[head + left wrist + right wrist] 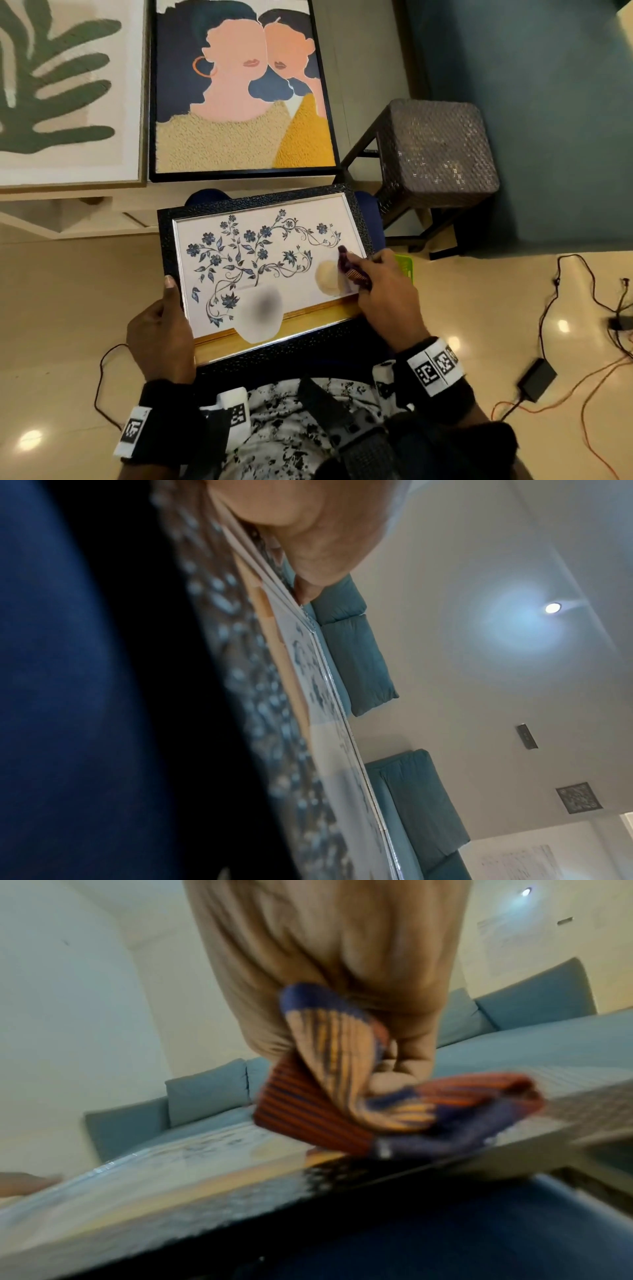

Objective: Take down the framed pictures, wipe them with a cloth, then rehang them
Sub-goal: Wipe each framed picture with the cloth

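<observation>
A black-framed picture of blue flowers in a white vase (260, 267) lies across my lap. My left hand (161, 329) grips its left edge, thumb on the frame's front (308, 534). My right hand (380, 291) holds a striped purple and orange cloth (352, 270) and presses it on the glass near the picture's right end. In the right wrist view the folded cloth (359, 1102) sits under my curled fingers on the glass (205, 1150). The left wrist view shows the frame (308, 723) edge-on against my blue trousers.
Two larger pictures lean ahead: a black-framed portrait of two faces (239, 89) and a green leaf print (61, 89). A dark woven stool (438, 150) stands to the right. Cables and a black adapter (536, 378) lie on the floor at right. A teal sofa (205, 1091) shows behind.
</observation>
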